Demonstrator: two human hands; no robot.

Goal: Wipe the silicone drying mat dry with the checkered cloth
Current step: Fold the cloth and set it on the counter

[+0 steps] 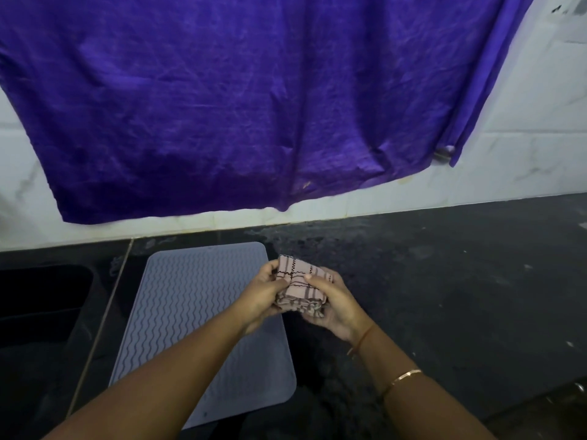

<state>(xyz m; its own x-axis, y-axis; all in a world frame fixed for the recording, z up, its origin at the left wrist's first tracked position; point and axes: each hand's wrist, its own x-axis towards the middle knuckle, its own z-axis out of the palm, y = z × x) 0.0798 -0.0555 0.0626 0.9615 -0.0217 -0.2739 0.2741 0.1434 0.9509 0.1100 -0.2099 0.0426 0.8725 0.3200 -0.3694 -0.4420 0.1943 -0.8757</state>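
Observation:
A grey silicone drying mat (178, 300) with wavy ridges lies flat on the dark counter, left of centre. Above its right edge I hold a folded pink checkered cloth (297, 282) with brown lines. My left hand (263, 295) grips the cloth's left side, thumb on top. My right hand (333, 304) grips its right side, fingers curled over the top. The cloth is lifted off the mat and bunched into a thick pad. My left forearm crosses over the mat's lower right part and hides it.
A dark speckled counter (444, 274) stretches to the right. A black sink (41, 300) sits at the left behind a metal strip. A large purple cloth (238, 100) hangs on the white tiled wall behind.

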